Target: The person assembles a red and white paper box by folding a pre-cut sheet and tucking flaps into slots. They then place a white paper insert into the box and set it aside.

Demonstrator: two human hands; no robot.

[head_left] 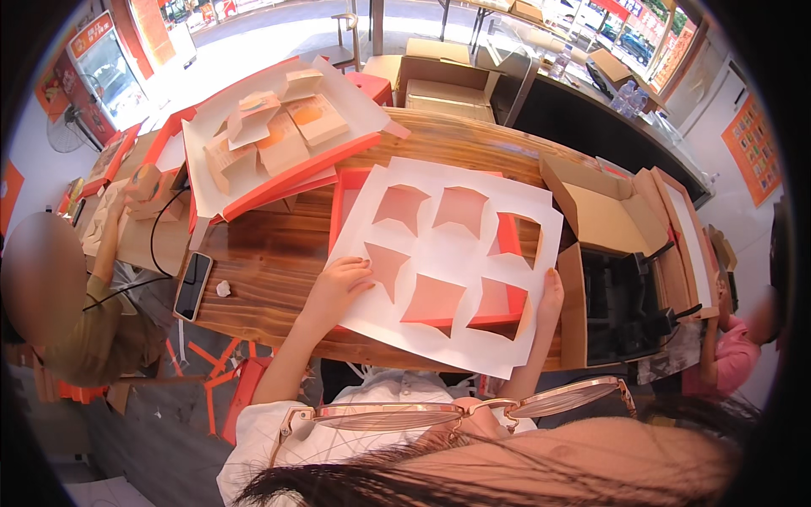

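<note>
A white cardboard insert (460, 253) with several cut-out openings lies tilted over a shallow red box tray (345, 196) on the wooden table (262, 253). My left hand (340, 283) grips the insert's left edge, fingers on top of it. My right hand (549, 291) holds its right edge from below, fingertips curled over the rim. Red shows through the openings.
A stack of red-edged trays holds folded small cartons (279, 127) at the back left. A black phone (193, 286) lies at the table's left edge. An open brown carton (621, 279) with black trays stands right. Other people sit at the left (76, 313) and right (735, 355).
</note>
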